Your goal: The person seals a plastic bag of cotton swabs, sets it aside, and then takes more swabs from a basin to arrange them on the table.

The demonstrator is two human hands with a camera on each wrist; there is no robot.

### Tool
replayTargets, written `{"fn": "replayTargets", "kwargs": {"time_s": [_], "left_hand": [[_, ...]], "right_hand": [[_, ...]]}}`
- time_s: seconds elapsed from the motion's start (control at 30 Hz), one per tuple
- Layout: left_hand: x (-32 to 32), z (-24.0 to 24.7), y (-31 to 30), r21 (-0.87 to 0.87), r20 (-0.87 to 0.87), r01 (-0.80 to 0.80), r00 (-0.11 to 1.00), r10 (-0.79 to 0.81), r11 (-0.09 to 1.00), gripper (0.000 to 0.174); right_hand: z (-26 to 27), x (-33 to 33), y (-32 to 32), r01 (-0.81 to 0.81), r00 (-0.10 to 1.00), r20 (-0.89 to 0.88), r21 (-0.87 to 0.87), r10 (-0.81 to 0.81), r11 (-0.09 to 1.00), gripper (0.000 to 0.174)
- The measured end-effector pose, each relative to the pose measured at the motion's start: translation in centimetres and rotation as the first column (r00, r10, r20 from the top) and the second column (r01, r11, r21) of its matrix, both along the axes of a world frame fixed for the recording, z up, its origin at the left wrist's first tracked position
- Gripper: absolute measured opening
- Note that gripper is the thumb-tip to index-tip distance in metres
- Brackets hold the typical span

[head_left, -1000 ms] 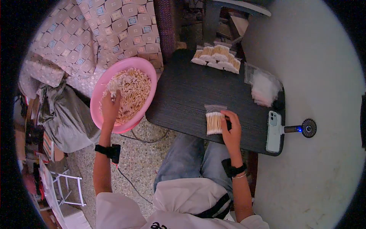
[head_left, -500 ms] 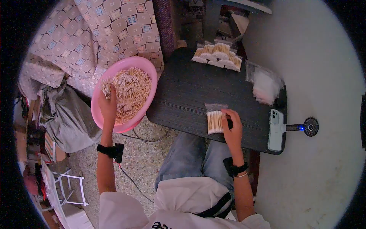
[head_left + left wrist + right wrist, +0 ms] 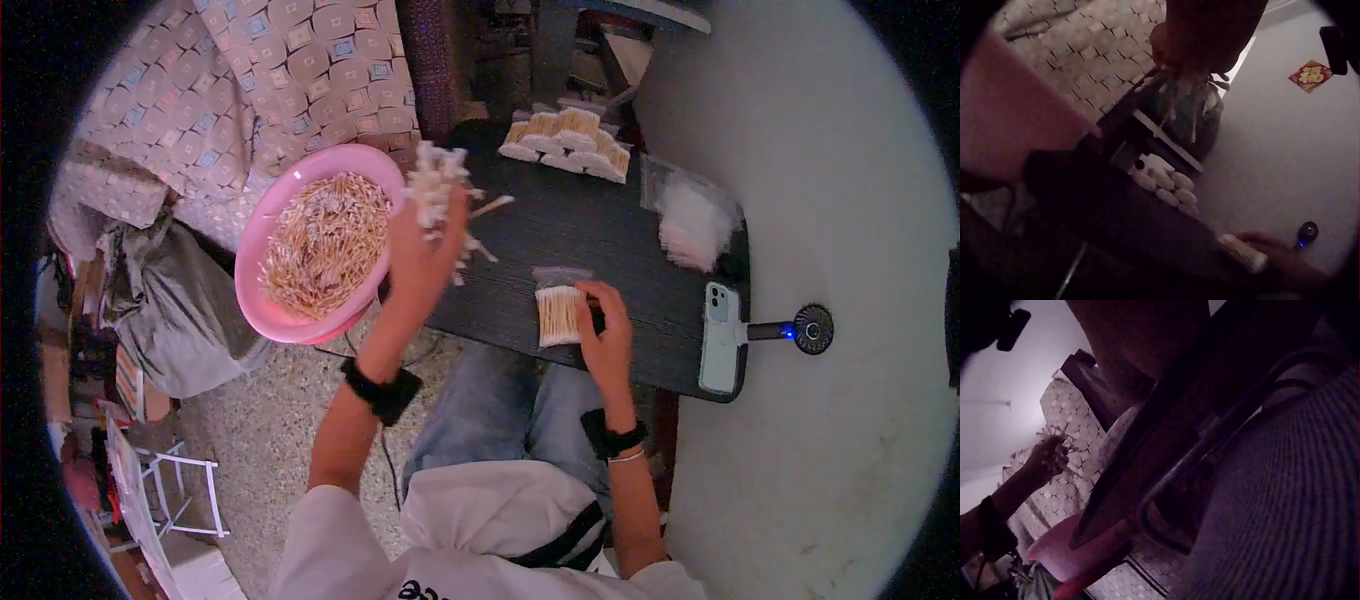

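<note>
My left hand (image 3: 425, 260) grips a loose bunch of cotton swabs (image 3: 437, 180), blurred by motion, over the table's left edge. Several swabs poke out at angles between the fingers, as the left wrist view also shows. My right hand (image 3: 610, 335) holds the right side of a clear zip bag (image 3: 558, 316) filled with a row of cotton swabs, at the table's near edge. Left of the table, a pink basin (image 3: 252, 235) holds a heap of loose swabs (image 3: 330, 240).
Filled swab bags (image 3: 570, 145) are stacked at the back of the black table (image 3: 480, 290). Flat clear bags (image 3: 695, 225) lie at its right. A phone (image 3: 718, 345) and a small fan (image 3: 813, 329) are by the wall (image 3: 830, 450).
My left hand has lifted out of the pink basin with a bunch of swabs and swung right to the table's edge. The right hand stays at the bag.
</note>
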State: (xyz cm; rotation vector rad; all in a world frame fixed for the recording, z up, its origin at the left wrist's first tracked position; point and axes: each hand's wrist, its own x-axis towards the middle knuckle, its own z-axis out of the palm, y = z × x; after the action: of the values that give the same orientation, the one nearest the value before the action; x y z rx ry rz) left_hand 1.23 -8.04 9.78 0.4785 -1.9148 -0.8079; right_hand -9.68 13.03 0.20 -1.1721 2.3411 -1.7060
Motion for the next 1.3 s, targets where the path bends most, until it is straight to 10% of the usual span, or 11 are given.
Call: {"fn": "replayTargets", "kwargs": {"time_s": [0.47,0.77,1.3], "left_hand": [[-9.6,-7.7,2.5,-0.003,0.209,0.335,0.922,-0.327,0.942,0.032],[-8.1,-7.5,2.3,-0.144,0.425,0.323,0.874,-0.237,0.935,0.068],[-8.6,-11.0,2.9,-0.322,0.373,0.281,0.915,-0.152,0.904,0.052]], "right_hand": [[0.5,0.3,-0.1,0.012,0.999,0.048,-0.02,-0.011,1.0,0.019],[-0.2,0.1,-0.1,0.016,1.0,0.011,0.005,-0.016,1.0,0.02],[-0.2,-0.5,0.7,0.216,0.976,-0.003,-0.147,-0.219,0.965,0.02]]}}
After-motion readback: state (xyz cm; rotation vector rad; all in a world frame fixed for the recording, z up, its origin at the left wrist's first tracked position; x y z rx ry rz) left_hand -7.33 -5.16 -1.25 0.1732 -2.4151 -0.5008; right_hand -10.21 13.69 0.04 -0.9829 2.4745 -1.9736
